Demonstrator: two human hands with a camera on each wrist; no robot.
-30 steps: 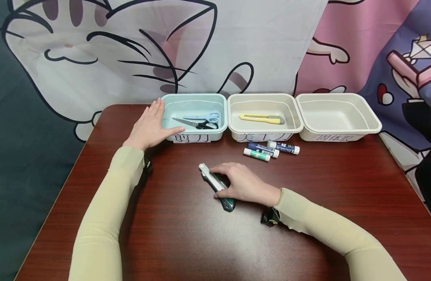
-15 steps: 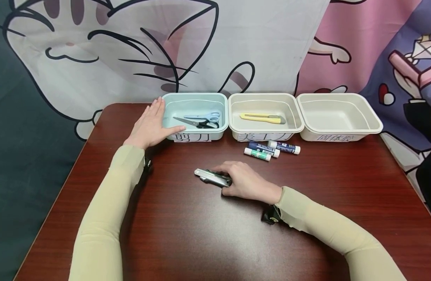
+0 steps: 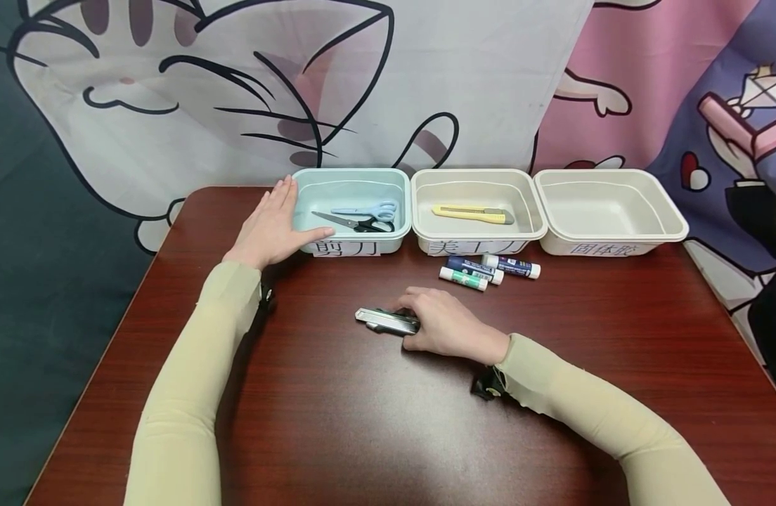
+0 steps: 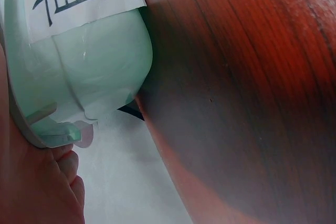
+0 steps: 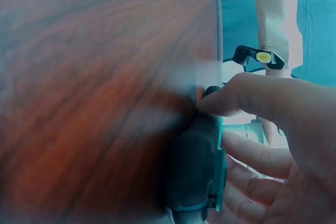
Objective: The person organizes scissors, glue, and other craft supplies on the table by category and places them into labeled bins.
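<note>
My right hand (image 3: 450,325) grips a utility knife (image 3: 384,321) by its rear part, over the middle of the table. The knife's silver front points left. In the right wrist view its black and teal handle (image 5: 191,166) runs along the thumb and fingers. My left hand (image 3: 268,228) lies with straight fingers against the left end of a light blue bin (image 3: 363,185), the thumb over its front rim. Inside that bin are light blue scissors (image 3: 382,210) and black-handled scissors (image 3: 365,225). A yellow utility knife (image 3: 470,213) lies in the middle cream bin (image 3: 476,184).
Several things line the table's back: the bins carry handwritten front labels, and a cream bin (image 3: 609,200) at the right shows only its bare floor. In front of the middle bin lie glue sticks, one green (image 3: 462,279) and two blue (image 3: 514,266). A printed cloth (image 3: 489,84) hangs behind.
The utility knife has swung from a slant to nearly level, its front now pointing left, as my right hand closes round its rear. Lately it shifted slightly right. My left hand stays put.
</note>
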